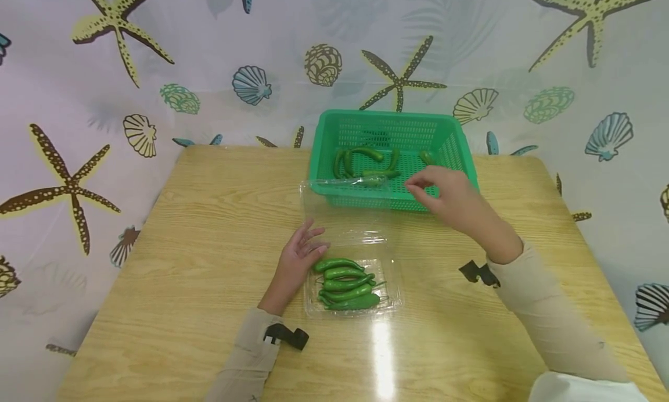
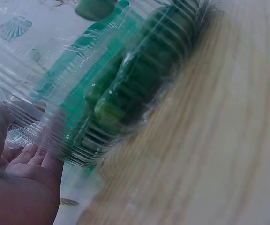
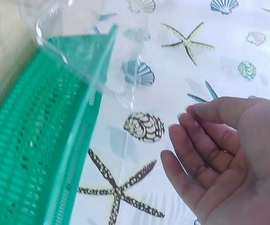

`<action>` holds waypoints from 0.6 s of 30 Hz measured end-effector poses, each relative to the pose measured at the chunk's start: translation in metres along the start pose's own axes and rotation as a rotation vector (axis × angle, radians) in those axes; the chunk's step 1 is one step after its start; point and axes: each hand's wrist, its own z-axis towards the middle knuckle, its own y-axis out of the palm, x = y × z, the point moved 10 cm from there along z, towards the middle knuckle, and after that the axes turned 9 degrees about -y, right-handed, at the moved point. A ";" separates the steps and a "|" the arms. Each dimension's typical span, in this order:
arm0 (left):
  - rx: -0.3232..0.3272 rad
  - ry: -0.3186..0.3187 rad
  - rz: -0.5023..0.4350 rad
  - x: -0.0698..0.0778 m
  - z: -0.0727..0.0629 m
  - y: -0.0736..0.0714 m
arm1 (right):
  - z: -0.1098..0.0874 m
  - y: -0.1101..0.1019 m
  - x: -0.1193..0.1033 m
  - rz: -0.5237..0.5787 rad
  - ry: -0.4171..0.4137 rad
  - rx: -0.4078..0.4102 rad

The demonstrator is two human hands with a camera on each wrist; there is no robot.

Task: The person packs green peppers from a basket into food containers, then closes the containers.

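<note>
Several green chili peppers (image 1: 347, 289) lie side by side in the base of a clear plastic clamshell box (image 1: 392, 309). The box's transparent lid (image 1: 345, 207) is folded back and overlaps the front of a green basket (image 1: 465, 140). At the box's left edge, by the hinge, is my left hand (image 1: 298, 262); its fingers are spread and relaxed, partly seen through the plastic (image 2: 46, 145) in the left wrist view. My right hand (image 1: 452, 198) hovers over the basket's front right side, fingers loosely bent, holding nothing in the right wrist view.
Inside the basket are several more green peppers (image 1: 368, 152), with one pepper (image 1: 427, 158) apart on the right. The basket stands at the back of a wooden table (image 1: 209, 245), close to a shell-and-starfish patterned cloth (image 1: 209, 53).
</note>
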 end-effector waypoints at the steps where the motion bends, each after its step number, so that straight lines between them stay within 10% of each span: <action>1: 0.002 0.003 0.000 -0.003 0.001 -0.001 | 0.000 -0.005 0.005 -0.012 0.024 0.006; 18: 0.013 0.018 0.022 -0.009 0.003 -0.004 | 0.015 0.001 0.092 -0.048 0.254 -0.166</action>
